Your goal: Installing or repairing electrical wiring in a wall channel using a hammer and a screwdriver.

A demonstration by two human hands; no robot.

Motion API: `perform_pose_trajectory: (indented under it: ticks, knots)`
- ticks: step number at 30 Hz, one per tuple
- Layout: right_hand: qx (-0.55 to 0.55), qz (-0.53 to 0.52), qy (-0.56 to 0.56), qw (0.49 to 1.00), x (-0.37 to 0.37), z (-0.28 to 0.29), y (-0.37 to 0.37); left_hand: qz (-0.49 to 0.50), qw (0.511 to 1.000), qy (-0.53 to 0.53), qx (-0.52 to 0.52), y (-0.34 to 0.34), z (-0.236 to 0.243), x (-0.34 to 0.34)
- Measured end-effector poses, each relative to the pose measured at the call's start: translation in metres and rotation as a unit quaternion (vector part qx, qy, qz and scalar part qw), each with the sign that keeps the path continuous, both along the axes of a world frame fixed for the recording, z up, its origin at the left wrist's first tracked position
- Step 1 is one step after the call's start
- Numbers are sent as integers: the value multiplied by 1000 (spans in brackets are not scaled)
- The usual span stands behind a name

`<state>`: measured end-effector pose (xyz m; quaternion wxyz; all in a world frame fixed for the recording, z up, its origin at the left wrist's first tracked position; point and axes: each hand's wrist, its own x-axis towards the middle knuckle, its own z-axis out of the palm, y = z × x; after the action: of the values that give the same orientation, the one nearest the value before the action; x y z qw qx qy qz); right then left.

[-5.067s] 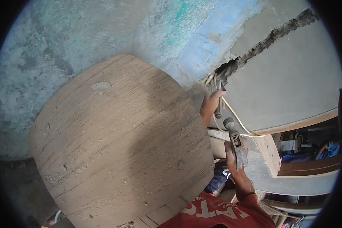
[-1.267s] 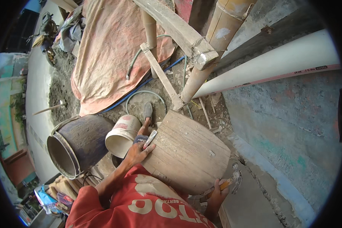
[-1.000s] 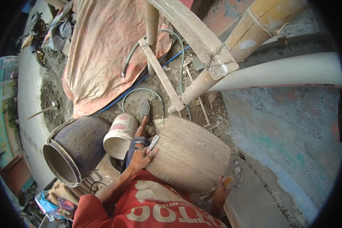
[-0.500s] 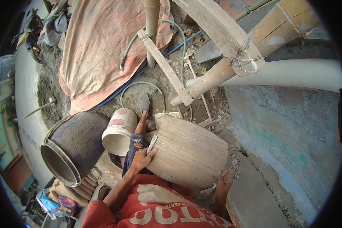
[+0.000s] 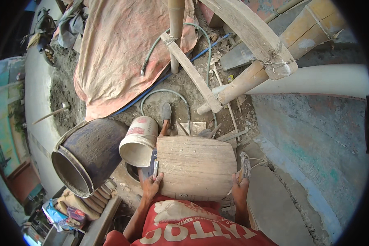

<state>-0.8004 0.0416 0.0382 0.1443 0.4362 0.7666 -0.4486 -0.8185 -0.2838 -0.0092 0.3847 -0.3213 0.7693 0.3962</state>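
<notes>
A worn wooden board (image 5: 194,166) with lengthwise grain lies level in front of my body, between my two hands. My left hand (image 5: 150,186) is closed at its left edge, thumb on the wood, and a flat metal blade (image 5: 156,169) sticks up out of the same grip. At the board's right edge, my right hand (image 5: 240,189) is closed round a wooden-handled tool with a grey metal head (image 5: 245,162); its thumb rests against the board. The undersides of the board and the fingers beneath it are hidden.
A white bucket (image 5: 137,149) and a large dark drum (image 5: 88,151) lie tipped at left. A dusty tarp (image 5: 123,49) spreads beyond, near a hose (image 5: 162,91). Bamboo poles (image 5: 260,78) with wooden pieces cross at upper right, beside a bluish wall (image 5: 311,135).
The board has turned from a slant to nearly square with my body. My left hand has moved down slightly and my right hand up. The surroundings have shifted right in view.
</notes>
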Motion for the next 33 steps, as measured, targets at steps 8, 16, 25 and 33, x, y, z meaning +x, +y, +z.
perform_pose_trajectory:
  ticks: [8, 16, 25, 33]
  knots:
    - [13, 106, 29, 994, -34, -40, -10, 123, 991, 57, -4, -27, -10, 26]
    - [-22, 210, 33, 977, -86, -66, -23, 191, 979, 69, -29, -24, 8, 16]
    - [6, 238, 187, 953, -175, -49, -78, 267, 960, 75, -30, -47, 20, -19]
    - [-2, 272, 247, 930, -289, 7, -144, 377, 903, 201, 47, -84, 70, -97]
